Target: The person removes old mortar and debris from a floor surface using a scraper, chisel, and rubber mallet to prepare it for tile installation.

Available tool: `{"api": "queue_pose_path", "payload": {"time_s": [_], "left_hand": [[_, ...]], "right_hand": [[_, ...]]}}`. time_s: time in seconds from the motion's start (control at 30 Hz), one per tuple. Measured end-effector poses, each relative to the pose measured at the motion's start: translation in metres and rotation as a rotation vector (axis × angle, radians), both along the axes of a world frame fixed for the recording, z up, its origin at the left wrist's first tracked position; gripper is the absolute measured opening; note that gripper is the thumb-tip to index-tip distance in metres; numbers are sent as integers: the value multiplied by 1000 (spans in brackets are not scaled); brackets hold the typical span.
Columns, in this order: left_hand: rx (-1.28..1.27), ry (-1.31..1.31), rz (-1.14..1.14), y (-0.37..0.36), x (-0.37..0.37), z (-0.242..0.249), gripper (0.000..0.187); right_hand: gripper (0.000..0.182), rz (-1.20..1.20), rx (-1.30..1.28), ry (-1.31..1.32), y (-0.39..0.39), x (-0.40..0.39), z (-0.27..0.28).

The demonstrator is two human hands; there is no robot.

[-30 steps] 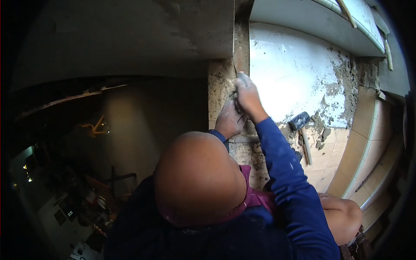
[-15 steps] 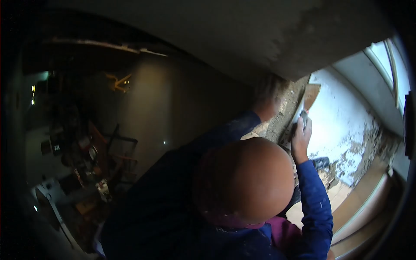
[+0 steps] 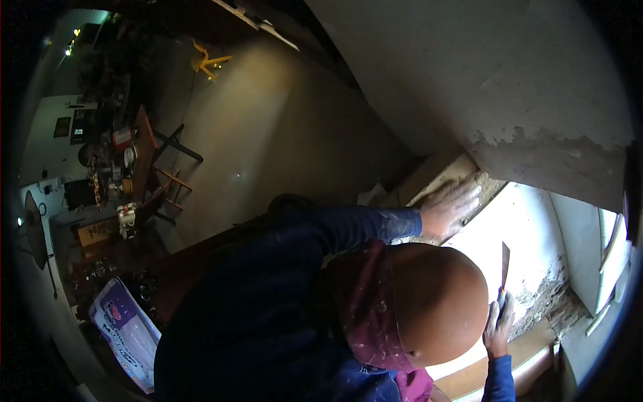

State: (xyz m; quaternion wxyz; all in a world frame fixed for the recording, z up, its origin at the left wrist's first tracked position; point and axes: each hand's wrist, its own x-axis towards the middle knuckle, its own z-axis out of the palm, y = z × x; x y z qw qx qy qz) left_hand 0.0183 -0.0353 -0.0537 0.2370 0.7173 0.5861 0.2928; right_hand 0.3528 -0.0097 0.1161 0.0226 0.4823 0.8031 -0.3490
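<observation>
My left hand [image 3: 450, 208] lies with its fingers stretched out over the rough, gritty ledge [image 3: 487, 191] beside the wall. The hand looks flat and seems to hold nothing. My right hand [image 3: 498, 324] is closed around the handle of a scraper [image 3: 505, 264], whose flat blade points up and away from me. Behind the blade is a bright white surface [image 3: 536, 231], with a crumbling, patchy area [image 3: 546, 295] at its right. A head [image 3: 435, 301] with a maroon cloth [image 3: 372, 308] hides part of the work surface between the hands.
A wall [image 3: 529, 87] with peeling plaster rises over the ledge. Pale boards [image 3: 529, 348] lie near my right hand. To the left are a wooden table [image 3: 144, 144], a yellow stand [image 3: 207, 63] and a purple and white plastic bag [image 3: 124, 328].
The view has turned and shifted. My right hand has drawn the scraper back from the ledge, over the white surface. My left hand, blurred before, now lies spread on the ledge.
</observation>
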Motion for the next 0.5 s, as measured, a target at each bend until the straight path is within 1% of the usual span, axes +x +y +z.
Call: {"api": "queue_pose_path", "payload": {"time_s": [0.07, 0.1, 0.13, 0.17, 0.2, 0.23, 0.27, 0.3, 0.33, 0.37, 0.4, 0.43, 0.47, 0.5], "left_hand": [[-5, -35, 125, 10, -6, -6, 87], [-12, -52, 186, 9, -8, -6, 87], [-45, -101, 79, 5, -8, -2, 84], [-14, -36, 88, 8, -8, -3, 82], [18, 34, 93, 15, -7, -5, 79], [40, 101, 105, 20, -4, -10, 77], [95, 116, 141, 34, -2, -21, 70], [109, 97, 156, 40, -1, -31, 67], [125, 74, 172, 46, 1, -35, 65], [141, 45, 188, 51, 0, -29, 62], [122, 139, 122, 48, -7, -22, 58], [98, 112, 75, 39, -3, -17, 55], [144, 187, 36, 27, 0, -13, 54], [140, 182, 4, 19, 3, -15, 54]], "right_hand": [[38, 25, 20, -14, -4, 9, 12], [38, 33, 41, -4, -8, 16, 8], [39, 46, 68, 10, -10, 18, 3], [40, 53, 105, 33, -8, 17, -3], [41, 73, 89, -17, -4, 19, -3], [41, 58, 80, -10, 1, 13, -5], [40, 40, 64, -9, 5, 10, -7], [40, 15, 50, -13, 7, 7, -8], [39, 68, 120, -30, 9, 4, -9], [39, 83, 91, -27, 11, 0, -8], [39, 95, 65, -29, 15, -5, -4], [39, 104, 45, -34, 17, -6, 1], [38, 124, 70, -9, 16, -6, 1], [39, 84, 28, -41, 18, -6, 0]]}}
